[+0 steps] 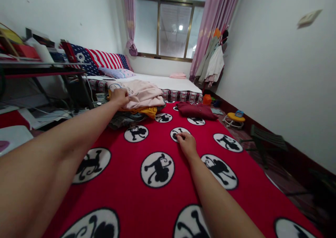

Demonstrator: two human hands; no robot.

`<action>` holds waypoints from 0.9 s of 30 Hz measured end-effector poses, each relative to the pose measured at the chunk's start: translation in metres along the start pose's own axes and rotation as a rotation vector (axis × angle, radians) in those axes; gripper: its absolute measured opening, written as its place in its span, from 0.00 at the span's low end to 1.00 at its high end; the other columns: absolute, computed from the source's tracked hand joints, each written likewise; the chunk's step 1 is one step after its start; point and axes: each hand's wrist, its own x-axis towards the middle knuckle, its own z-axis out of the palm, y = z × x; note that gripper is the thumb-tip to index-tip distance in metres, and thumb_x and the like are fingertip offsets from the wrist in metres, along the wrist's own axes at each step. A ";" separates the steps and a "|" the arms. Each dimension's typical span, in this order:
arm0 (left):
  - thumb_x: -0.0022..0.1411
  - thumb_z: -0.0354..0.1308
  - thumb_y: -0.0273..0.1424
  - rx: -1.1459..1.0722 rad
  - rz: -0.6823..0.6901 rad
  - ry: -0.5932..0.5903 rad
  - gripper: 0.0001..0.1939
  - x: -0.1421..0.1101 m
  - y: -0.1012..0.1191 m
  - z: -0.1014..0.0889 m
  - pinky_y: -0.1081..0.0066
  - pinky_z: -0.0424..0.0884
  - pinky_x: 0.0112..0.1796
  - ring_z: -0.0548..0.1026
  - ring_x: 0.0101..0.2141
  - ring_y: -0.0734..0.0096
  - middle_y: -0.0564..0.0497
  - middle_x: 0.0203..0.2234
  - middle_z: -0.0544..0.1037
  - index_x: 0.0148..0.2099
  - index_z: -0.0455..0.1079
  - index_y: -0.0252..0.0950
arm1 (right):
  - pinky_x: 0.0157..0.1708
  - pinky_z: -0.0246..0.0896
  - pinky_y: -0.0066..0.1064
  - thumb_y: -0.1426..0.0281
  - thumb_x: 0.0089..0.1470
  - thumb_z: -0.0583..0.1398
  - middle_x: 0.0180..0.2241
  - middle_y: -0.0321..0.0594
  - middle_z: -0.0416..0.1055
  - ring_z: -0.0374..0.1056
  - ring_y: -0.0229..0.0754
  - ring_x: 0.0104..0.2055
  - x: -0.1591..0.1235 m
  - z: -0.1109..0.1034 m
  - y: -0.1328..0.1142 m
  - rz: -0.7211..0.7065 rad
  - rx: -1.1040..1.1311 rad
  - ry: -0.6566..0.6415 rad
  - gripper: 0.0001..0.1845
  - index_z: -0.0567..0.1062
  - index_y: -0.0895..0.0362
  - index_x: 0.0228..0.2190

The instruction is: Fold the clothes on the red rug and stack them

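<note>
At the top of a pile of clothes, my left hand (119, 97) is closed on the near left edge of a pale pink top (147, 93) with a print on it. Beneath that top lie a mustard-yellow garment (150, 112) and greyish ones (123, 119). My right hand (187, 144) is low over the red blanket (154, 143) with its black monkey pattern in white circles. Its fingers are curled in towards the thumb, and nothing shows in them. Beyond it a folded dark red garment (196, 111) rests on the blanket's far right part.
A bed (157, 81) with a white cover stands beneath the window. Left is a cluttered desk (47, 72). On the right are a small yellow stool (235, 117), a dark folding stool (267, 138) and hanging clothes (214, 63).
</note>
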 end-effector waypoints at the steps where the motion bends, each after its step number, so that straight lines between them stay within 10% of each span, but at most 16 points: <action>1: 0.62 0.58 0.34 -0.026 0.010 0.050 0.17 0.000 0.008 -0.009 0.62 0.64 0.49 0.69 0.42 0.64 0.42 0.38 0.76 0.41 0.72 0.20 | 0.42 0.63 0.32 0.68 0.52 0.57 0.37 0.41 0.79 0.72 0.44 0.41 0.000 0.000 0.000 0.004 0.014 0.011 0.12 0.81 0.54 0.31; 8: 0.60 0.59 0.38 -0.303 0.254 0.270 0.11 -0.077 0.100 -0.055 0.71 0.65 0.34 0.71 0.31 0.72 0.52 0.29 0.74 0.37 0.72 0.34 | 0.37 0.64 0.29 0.55 0.53 0.55 0.34 0.41 0.78 0.72 0.42 0.38 0.003 -0.002 0.001 0.068 0.456 0.181 0.20 0.77 0.58 0.33; 13: 0.58 0.60 0.36 -0.379 0.700 -0.506 0.08 -0.188 0.130 -0.035 0.71 0.67 0.33 0.74 0.31 0.68 0.52 0.31 0.78 0.37 0.76 0.40 | 0.28 0.63 0.25 0.46 0.52 0.53 0.34 0.41 0.75 0.72 0.37 0.30 0.002 -0.007 -0.003 0.184 0.737 0.216 0.28 0.74 0.58 0.35; 15: 0.60 0.58 0.36 -0.320 0.744 -0.532 0.09 -0.202 0.124 -0.024 0.70 0.68 0.39 0.76 0.37 0.65 0.51 0.37 0.79 0.40 0.77 0.43 | 0.28 0.64 0.26 0.44 0.50 0.54 0.33 0.41 0.75 0.71 0.36 0.27 0.001 -0.009 -0.007 0.186 0.792 0.154 0.30 0.74 0.58 0.34; 20: 0.61 0.55 0.42 -0.107 0.481 -0.070 0.26 -0.169 0.070 0.019 0.57 0.55 0.60 0.63 0.59 0.53 0.44 0.59 0.67 0.59 0.66 0.39 | 0.27 0.65 0.28 0.43 0.48 0.56 0.27 0.39 0.73 0.68 0.35 0.24 -0.002 -0.010 -0.012 0.206 0.824 0.049 0.29 0.74 0.58 0.29; 23: 0.64 0.50 0.44 -0.002 0.234 -0.152 0.31 -0.152 0.031 0.062 0.52 0.52 0.60 0.56 0.63 0.50 0.39 0.63 0.61 0.64 0.58 0.33 | 0.27 0.64 0.27 0.45 0.48 0.57 0.26 0.38 0.73 0.68 0.35 0.24 -0.002 -0.009 -0.009 0.183 0.806 0.033 0.27 0.73 0.58 0.28; 27: 0.65 0.45 0.47 0.020 0.250 -0.151 0.33 -0.151 0.006 0.101 0.53 0.52 0.61 0.54 0.64 0.52 0.40 0.64 0.60 0.65 0.56 0.33 | 0.28 0.64 0.27 0.46 0.53 0.54 0.28 0.38 0.74 0.69 0.35 0.25 -0.001 -0.006 -0.005 0.145 0.679 0.003 0.27 0.74 0.58 0.30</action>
